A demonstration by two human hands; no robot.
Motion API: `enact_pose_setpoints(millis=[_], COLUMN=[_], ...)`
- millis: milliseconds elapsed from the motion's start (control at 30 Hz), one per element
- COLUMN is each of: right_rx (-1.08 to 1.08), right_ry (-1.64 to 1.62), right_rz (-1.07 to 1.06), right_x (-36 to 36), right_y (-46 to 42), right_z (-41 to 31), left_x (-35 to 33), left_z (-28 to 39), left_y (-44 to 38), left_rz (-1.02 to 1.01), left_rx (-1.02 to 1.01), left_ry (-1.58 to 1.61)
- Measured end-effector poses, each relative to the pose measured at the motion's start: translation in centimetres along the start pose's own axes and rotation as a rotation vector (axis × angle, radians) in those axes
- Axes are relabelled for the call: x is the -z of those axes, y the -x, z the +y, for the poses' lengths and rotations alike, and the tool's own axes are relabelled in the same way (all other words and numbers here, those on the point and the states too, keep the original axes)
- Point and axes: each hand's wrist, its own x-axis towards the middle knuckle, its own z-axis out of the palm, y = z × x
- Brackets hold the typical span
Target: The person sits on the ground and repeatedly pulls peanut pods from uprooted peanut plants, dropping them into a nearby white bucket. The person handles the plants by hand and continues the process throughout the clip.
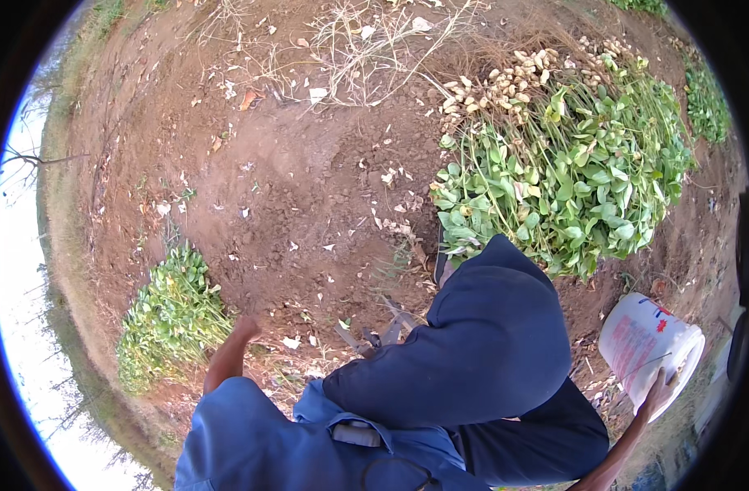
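At the right, my right hand [657, 393] grips the rim of a white plastic bucket [632, 344] with red and blue print. The bucket is tilted, and its inside is mostly out of sight. My left hand [247, 328] hangs over the soil beside a smaller heap of leafy green plants [172, 316]; its fingers are too hidden to read. In front of my bent knee [497, 294] lies a large pile of uprooted peanut plants [571, 172]. Clusters of peanut pods [509, 86] show at the root ends, along the pile's far side.
Dry stalks [374, 49] are strewn over the brown soil [276, 178] ahead. Grey slats [390, 325] of some object stick out by my thigh, partly covered. More green plants [706, 98] lie at the far right. Bare branches [37, 159] rise at the left rim.
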Motion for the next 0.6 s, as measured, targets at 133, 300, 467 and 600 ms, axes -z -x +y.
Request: enact_pose_setpoints(millis=[133,300,467,600], right_rx=[-0.032,-0.066,-0.052,-0.055], right_ry=[0.04,0.011,-0.099,-0.062], right_rz=[-0.002,-0.03,-0.027,-0.015], right_x=[-0.2,0.2,-0.2,-0.5], right_y=[-0.3,0.7,-0.4,0.1], right_z=[-0.7,-1.8,-0.2,-0.4], left_x=[1.1,2.7,16.1,30.8], left_z=[0.1,0.3,9.5,17.1], left_y=[2.4,3.8,1.1,1.0], left_rz=[0.045,0.113,0.315,0.814], left_rx=[0.235,0.225,0.2,-0.095], left_ry=[0.224,0.197,0.473,0.58])
